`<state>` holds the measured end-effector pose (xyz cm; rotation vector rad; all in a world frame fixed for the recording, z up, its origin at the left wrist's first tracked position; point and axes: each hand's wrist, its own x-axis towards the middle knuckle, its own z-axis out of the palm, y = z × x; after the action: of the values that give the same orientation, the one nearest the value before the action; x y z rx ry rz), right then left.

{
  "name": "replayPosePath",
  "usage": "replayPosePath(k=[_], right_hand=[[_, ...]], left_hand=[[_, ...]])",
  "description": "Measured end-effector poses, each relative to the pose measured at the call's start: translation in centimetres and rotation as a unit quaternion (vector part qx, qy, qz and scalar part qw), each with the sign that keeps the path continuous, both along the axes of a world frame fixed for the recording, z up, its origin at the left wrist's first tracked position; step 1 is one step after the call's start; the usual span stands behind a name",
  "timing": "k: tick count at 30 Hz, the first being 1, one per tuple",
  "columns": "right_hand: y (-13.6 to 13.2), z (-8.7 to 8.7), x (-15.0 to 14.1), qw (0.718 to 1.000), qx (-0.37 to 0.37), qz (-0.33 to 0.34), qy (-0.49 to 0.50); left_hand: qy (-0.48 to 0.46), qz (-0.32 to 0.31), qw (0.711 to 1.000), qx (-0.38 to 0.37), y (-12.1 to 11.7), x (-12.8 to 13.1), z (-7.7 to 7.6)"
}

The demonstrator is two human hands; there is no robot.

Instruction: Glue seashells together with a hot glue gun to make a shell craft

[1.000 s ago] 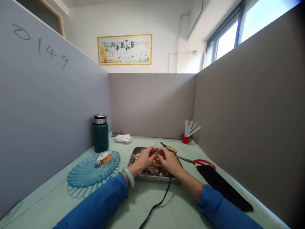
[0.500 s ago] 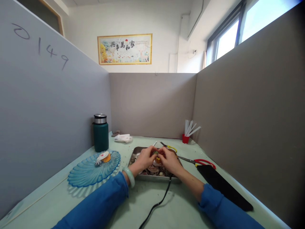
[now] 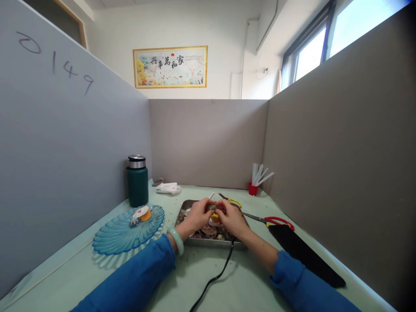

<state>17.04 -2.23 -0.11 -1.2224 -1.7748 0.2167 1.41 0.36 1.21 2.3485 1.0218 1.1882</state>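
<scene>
Over the metal tray, my left hand and my right hand meet, fingertips closed around a small greenish shell-like piece. Both thumbs and index fingers pinch it from either side. Its exact kind is too small to make out. Beneath the hands lie many shells and bits in the tray, partly hidden by my fingers. Something yellow-orange shows just below the held piece. A pale green bangle circles my left wrist.
On the left stand a blue scalloped plate with spools on it and a green flask. Red-handled scissors and a black strip-shaped thing lie right. Behind are yellow-handled scissors and a red cup. A black cord runs forward.
The greenish piece has turned slightly between my fingertips and shows more of its face. Both hands stay in nearly the same place.
</scene>
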Motion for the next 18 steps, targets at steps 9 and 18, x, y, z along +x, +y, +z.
replayPosePath(k=[9, 18], right_hand=[[-0.18, 0.13, -0.09, 1.0, 0.006, 0.011, -0.003], [0.15, -0.27, 0.02, 1.0, 0.002, 0.0, -0.008]], left_hand=[[-0.003, 0.011, 1.0, -0.004, -0.28, 0.0, 0.2], [-0.007, -0.014, 0.999, -0.042, 0.39, -0.01, -0.42]])
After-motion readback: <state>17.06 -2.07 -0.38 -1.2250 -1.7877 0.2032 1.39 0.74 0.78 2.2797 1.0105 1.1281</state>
